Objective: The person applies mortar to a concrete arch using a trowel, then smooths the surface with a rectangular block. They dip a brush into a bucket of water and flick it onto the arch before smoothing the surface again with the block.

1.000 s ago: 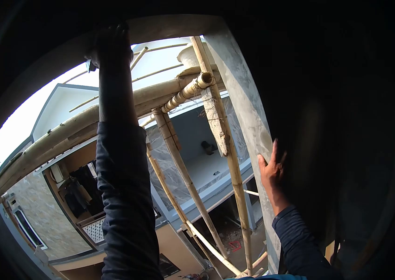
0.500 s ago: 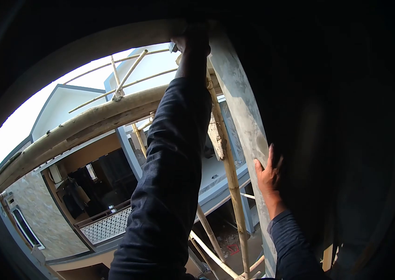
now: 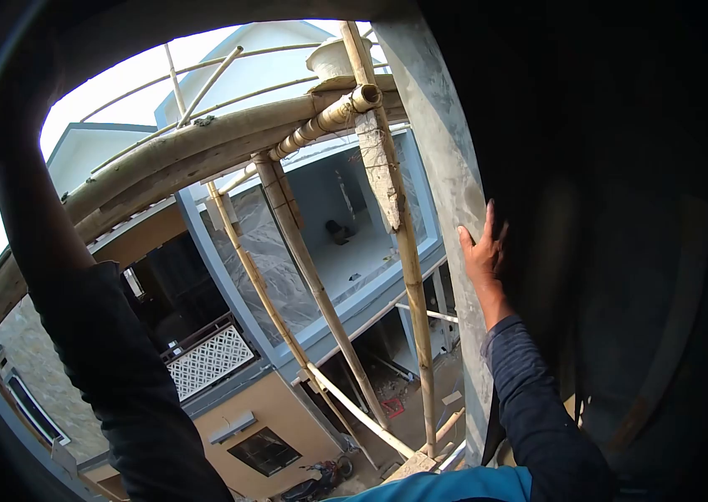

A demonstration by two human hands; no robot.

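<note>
My right hand [image 3: 483, 255] rests against the inner edge of the grey plastered upright [image 3: 442, 125] of an opening. Its thumb and fingers are spread, partly in shadow, and hold nothing visible. Up at the far left, my left hand [image 3: 23, 109] is raised to the dark upper edge of the opening [image 3: 203, 18]. Deep shadow hides its fingers and anything they may hold. Both arms wear dark long sleeves.
Outside the opening stands scaffolding of bamboo poles [image 3: 411, 301] with a thick horizontal beam [image 3: 228, 138]. A pale bucket [image 3: 337, 58] sits up on it. Across lies a building with a lattice balcony railing [image 3: 212, 360]. A motorcycle [image 3: 316, 481] is on the ground far below.
My left arm has swung from the upright's top corner far to the left along the upper edge. My right hand stays on the upright, slightly higher in view. The bucket has come into view.
</note>
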